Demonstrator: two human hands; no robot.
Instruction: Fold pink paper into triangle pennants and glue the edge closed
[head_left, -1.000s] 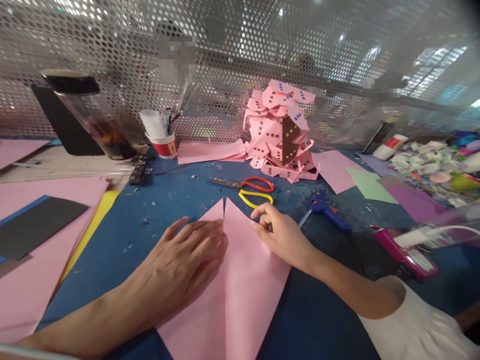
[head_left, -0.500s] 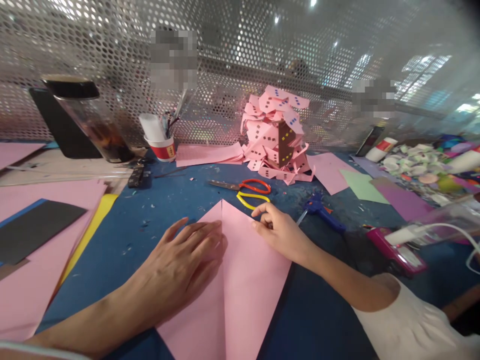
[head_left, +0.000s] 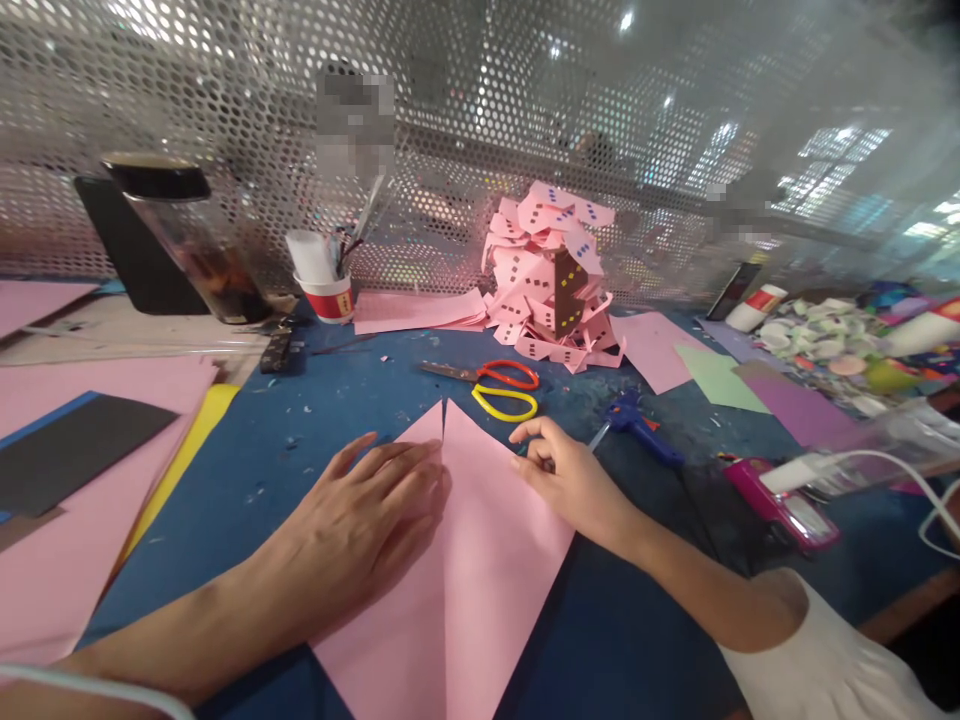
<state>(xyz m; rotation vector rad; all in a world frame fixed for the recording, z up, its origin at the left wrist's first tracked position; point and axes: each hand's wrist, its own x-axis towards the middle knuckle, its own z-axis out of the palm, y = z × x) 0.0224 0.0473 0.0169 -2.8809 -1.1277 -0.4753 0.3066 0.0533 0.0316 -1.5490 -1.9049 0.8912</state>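
Note:
A pink sheet of paper (head_left: 487, 560) lies in front of me with its two long flaps meeting along a middle line and a point at the far end. Stretched flat across the left flap is my left hand (head_left: 382, 510), its fingers reaching the middle line. My right hand (head_left: 559, 470) is at the paper's upper right edge, fingers curled and thumb and forefinger closed on that edge. Just beyond the paper's tip lie scissors (head_left: 480, 375) with one red and one yellow handle. A blue glue gun (head_left: 637, 425) rests right of my right hand.
A tall pink paper model with printed dots (head_left: 532, 280) stands at the back. Left of it are a red and white cup (head_left: 326, 298) with tools and a dark-lidded bottle (head_left: 180, 240). Pink sheets (head_left: 45, 600) lie at left; a magenta device (head_left: 784, 505) and paper scraps (head_left: 817, 330) at right.
The slit between the two flaps at the paper's tip has widened slightly. My right hand has shifted a little down along the right edge with the paper; my left hand stays put.

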